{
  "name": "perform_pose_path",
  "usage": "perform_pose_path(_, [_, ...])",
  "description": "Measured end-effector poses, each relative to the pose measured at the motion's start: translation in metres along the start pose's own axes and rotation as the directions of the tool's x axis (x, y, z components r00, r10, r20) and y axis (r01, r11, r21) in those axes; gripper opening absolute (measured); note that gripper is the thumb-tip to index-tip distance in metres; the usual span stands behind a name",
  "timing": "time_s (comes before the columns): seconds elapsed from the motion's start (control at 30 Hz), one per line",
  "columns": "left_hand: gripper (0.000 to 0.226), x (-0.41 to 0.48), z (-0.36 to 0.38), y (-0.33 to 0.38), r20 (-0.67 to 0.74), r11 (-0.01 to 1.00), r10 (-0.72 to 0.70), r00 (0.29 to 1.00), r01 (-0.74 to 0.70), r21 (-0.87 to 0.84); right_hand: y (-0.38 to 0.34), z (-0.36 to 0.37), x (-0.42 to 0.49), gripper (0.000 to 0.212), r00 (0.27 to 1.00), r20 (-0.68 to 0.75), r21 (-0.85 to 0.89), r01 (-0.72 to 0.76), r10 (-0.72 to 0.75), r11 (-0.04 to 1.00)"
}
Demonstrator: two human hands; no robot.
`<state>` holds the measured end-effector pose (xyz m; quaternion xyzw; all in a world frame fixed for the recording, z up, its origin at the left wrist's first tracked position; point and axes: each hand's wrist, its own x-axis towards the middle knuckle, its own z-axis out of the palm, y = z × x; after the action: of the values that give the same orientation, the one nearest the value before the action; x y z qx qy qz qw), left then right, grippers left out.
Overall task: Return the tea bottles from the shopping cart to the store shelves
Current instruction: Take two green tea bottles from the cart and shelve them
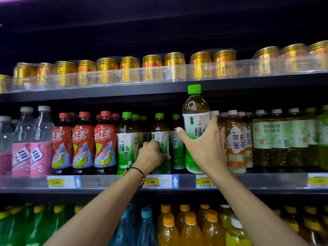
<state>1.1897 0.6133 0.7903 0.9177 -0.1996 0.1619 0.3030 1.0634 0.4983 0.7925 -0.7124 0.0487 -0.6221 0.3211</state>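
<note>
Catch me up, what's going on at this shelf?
A person is shelving green tea. The right hand grips a green-capped tea bottle upright at the front of the middle shelf, its cap higher than the row's. The left hand holds another green tea bottle standing in that row, between red ice tea bottles and jasmine tea bottles.

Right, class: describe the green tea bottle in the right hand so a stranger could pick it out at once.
Find the middle shelf, under the gold cans. Right of centre, beside the orange-labelled bottles, is the green tea bottle. Alone among green caps, it is raised above its neighbours, in the grip of the right hand.
</note>
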Motion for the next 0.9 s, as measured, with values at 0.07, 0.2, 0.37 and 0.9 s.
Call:
perform_pose_path(0.07, [0.063,0.000,0.000,0.000,-0.005,1.000,-0.007,1.000,0.007,-0.001,0.001,0.003,0.000,0.065,1.000,0.014,0.025,-0.009,0.008,1.000])
perform_pose_path(0.2, [0.069,-0.005,-0.004,0.002,0.000,1.000,-0.018,1.000,0.018,-0.009,0.000,0.008,-0.004,0.066,1.000,0.024,0.043,0.002,-0.003,0.999])
perform_pose_path(0.37, [0.055,-0.027,-0.015,0.000,-0.026,0.994,0.095,0.995,-0.094,0.047,0.003,0.017,-0.012,0.073,1.000,-0.001,-0.042,0.006,-0.006,0.999])
perform_pose_path(0.9, [0.039,-0.111,0.028,-0.075,-0.432,0.770,0.608,0.666,-0.364,0.523,0.012,0.051,0.001,0.110,0.941,0.207,-0.140,-0.242,0.267,0.960])
